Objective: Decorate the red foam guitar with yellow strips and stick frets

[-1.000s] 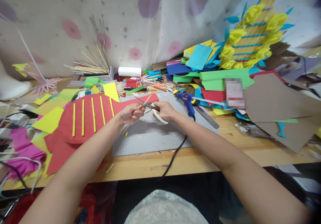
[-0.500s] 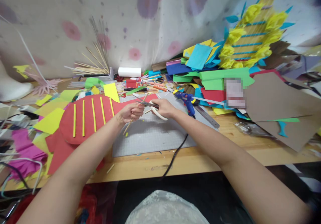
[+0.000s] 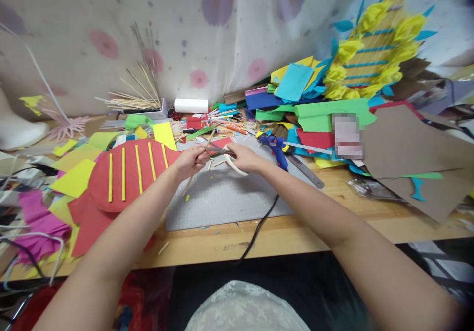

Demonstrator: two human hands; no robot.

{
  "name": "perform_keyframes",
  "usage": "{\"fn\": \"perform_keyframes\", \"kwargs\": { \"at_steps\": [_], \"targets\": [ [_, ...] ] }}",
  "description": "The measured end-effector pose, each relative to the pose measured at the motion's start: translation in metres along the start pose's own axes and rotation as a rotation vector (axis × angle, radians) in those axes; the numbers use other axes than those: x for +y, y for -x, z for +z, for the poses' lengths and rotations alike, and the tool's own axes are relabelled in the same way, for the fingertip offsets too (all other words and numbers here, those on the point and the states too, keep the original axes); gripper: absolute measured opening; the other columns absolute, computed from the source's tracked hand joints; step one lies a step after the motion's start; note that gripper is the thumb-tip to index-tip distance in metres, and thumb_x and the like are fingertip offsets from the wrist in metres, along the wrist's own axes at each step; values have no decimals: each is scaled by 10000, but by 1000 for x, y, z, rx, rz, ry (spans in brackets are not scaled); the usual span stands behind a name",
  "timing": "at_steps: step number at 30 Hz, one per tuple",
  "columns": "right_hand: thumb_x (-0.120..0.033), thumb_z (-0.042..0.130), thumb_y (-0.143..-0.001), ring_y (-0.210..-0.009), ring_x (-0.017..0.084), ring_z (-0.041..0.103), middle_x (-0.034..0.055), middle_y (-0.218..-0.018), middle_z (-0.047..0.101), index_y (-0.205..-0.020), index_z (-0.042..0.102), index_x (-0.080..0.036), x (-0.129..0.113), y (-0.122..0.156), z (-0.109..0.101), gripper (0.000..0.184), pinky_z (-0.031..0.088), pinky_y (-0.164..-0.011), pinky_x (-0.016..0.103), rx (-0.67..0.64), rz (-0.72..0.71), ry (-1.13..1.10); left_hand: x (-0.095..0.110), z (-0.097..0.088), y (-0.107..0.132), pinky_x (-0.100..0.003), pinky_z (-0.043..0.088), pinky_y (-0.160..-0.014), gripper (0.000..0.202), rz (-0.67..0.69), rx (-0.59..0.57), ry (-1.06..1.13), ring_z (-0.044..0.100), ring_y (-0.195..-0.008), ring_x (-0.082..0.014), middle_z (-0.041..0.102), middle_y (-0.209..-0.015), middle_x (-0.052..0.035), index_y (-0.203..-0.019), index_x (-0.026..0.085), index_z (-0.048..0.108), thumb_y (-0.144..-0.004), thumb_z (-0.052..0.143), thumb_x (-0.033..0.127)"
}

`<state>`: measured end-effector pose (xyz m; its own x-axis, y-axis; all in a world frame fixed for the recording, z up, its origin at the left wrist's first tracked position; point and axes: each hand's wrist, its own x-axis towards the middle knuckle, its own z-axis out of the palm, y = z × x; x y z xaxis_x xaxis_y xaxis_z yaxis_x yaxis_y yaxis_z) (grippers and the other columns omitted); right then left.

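Note:
My left hand [image 3: 191,163] is closed around a thin wooden stick [image 3: 189,182], which slants up past the fingers. White-handled scissors [image 3: 236,165] are in the grip of my right hand [image 3: 242,158], their blades pointing left and meeting the stick just above my left fingers. Both hands hover over a grey cutting mat [image 3: 222,202], where short stick pieces and a yellow scrap lie. To the left rests a red guitar-shaped cutout [image 3: 99,187] bearing several yellow strips; my left forearm hides part of it.
A blue glue gun [image 3: 277,150] and a metal ruler [image 3: 305,171] lie right of the mat. Wooden sticks [image 3: 137,101] stand at the back left. A yellow-flowered guitar [image 3: 366,69] leans at the back right. A black cable [image 3: 259,229] crosses the table's front edge.
The scissor blades have come closer together at the stick. My left hand has moved slightly left, and a short stick piece now shows on the mat beneath the blades.

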<state>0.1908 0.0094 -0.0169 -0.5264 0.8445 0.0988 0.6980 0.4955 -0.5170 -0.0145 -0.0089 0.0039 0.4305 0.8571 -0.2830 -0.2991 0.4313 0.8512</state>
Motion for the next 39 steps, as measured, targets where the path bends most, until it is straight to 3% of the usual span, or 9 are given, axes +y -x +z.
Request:
{"fn": "perform_keyframes", "kwargs": {
  "at_steps": [6,11,13,16,19,23,30,35,39],
  "targets": [
    [-328,539,-718,-888,240,549,144,-966,611,-951,583,-124,7,25,-15,312,391,-737,303,-183,5,302,10,-5,5,-164,99,-342,183,64,266,-410,168,-337,-30,325,-439,62,-657,138,525,-794,503,258],
    [-352,653,-649,-980,265,541,157,-1054,592,-1037,579,-120,5,32,-24,458,408,-786,314,-327,-37,348,6,-3,1,-220,310,-472,201,185,390,-1049,409,-469,-104,473,-527,15,-727,146,585,-790,467,296],
    [-376,678,-640,-933,237,561,119,-1034,611,-1027,577,-145,3,26,-29,462,418,-748,297,-303,-45,284,3,0,-1,-247,368,-559,240,238,361,-1254,494,-593,-143,559,-635,-16,-791,150,595,-805,440,333],
    [-349,598,-753,-921,200,564,81,-1039,618,-1046,565,-171,-2,12,-34,344,414,-727,283,-28,-68,217,0,10,-1,-274,401,-661,299,251,253,-1422,548,-731,-175,621,-767,-47,-828,153,604,-842,369,338],
    [-289,541,-818,-1052,203,509,93,-1166,566,-1126,539,-184,-6,-3,-28,325,396,-779,292,199,-191,238,-1,20,-1,-285,408,-695,330,246,178,-1488,568,-765,-184,641,-810,-59,-852,160,611,-863,328,328],
    [-296,445,-887,-927,186,539,95,-972,630,-950,619,-159,-5,-16,-12,231,370,-739,281,132,-282,300,-1,26,0,-300,410,-724,360,225,230,-1573,583,-854,-210,660,-913,-81,-909,175,617,-880,301,346],
    [-346,414,-904,-790,161,556,87,-856,650,-894,647,-145,-2,-18,-1,308,325,-684,255,35,-196,297,-6,30,1,-301,391,-703,300,128,306,-1603,581,-805,-225,657,-846,-90,-851,193,626,-854,351,310],
    [-391,331,-921,-784,175,581,90,-837,668,-864,651,-160,-15,-17,6,399,335,-663,255,26,9,259,-9,35,-8,-297,364,-661,161,175,509,-1479,570,-729,-237,601,-658,-83,-671,187,557,-792,459,228],
    [-368,393,-897,-724,162,589,64,-764,660,-781,629,-163,-21,-19,13,333,378,-638,249,45,129,38,-8,34,-14,-299,345,-636,160,150,568,-1413,550,-674,-241,537,-568,-60,-596,195,496,-754,512,209]
  ]
}}
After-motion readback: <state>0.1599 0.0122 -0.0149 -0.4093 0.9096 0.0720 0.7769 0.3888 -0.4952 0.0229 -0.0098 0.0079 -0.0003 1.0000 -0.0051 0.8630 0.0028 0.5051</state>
